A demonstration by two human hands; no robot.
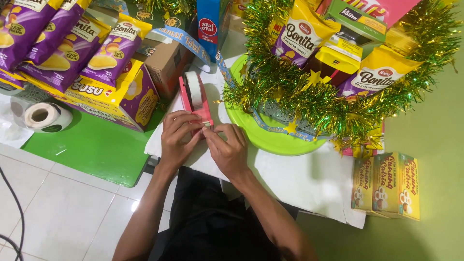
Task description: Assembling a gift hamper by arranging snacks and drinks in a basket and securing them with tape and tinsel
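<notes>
tape dispenser (195, 98) pinched by left hand (177, 137), right hand (227, 147).

Glossy pink plastic tape dispenser (195, 99), shiny metallic foil tinsel (309, 96), matt white paper sheet (299, 179), smooth glossy floor tiles (58, 212)

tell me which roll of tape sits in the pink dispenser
The white roll just above both hands, standing on edge in the pink dispenser. The other roll lies loose at the far left.

At the fingertips, a pink tape dispenser (194, 99) with a white roll. Beyond the fingers, a lime-green plate (270, 140) ringed by gold-and-green tinsel (309, 99); left of them, purple-and-yellow packets (72, 43).
</notes>
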